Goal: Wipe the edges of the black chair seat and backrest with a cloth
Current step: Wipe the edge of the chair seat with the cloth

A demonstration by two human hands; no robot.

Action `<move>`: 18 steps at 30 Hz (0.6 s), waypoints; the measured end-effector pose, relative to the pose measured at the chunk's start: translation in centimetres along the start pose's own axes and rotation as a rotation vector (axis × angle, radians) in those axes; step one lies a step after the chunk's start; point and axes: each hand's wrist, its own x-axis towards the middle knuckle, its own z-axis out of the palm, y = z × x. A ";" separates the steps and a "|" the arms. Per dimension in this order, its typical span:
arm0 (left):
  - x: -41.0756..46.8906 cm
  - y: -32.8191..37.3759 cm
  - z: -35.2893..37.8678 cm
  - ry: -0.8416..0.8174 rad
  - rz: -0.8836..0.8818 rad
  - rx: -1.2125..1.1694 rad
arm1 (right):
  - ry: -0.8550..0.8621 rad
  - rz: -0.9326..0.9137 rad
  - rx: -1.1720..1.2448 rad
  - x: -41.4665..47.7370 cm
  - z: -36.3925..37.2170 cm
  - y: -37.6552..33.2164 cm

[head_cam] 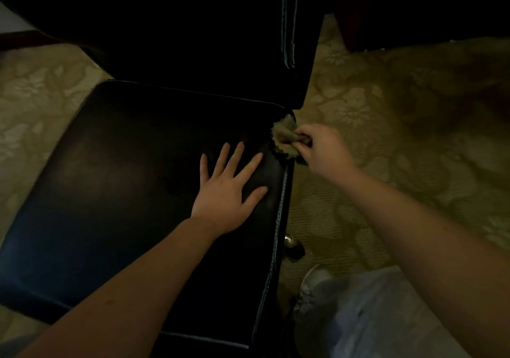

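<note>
The black chair seat (116, 181) fills the lower left of the view, with its black backrest (198, 35) rising behind it. My left hand (229, 189) lies flat on the seat near its right edge, fingers spread and straight. My right hand (325, 148) pinches a crumpled yellowish cloth (284, 137) against the seat's right edge, at the back corner just below the backrest. The stitched right edge of the seat (278, 219) runs from the cloth toward me.
A patterned beige carpet (386, 126) surrounds the chair. A chair caster (294, 247) shows under the right edge. My leg in light trousers (380, 316) and a shoe (314, 280) are at the lower right. Dark furniture (414, 7) stands at the back right.
</note>
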 end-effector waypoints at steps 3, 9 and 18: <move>0.2 0.1 -0.2 -0.004 -0.018 -0.001 | 0.011 0.029 0.008 0.0 0.2 -0.4; 0.4 0.1 0.1 0.003 -0.027 0.001 | -0.104 -0.054 -0.014 -1.6 0.1 0.1; 0.7 0.3 0.1 0.013 -0.051 0.004 | -0.042 0.013 -0.015 0.8 -0.1 -0.4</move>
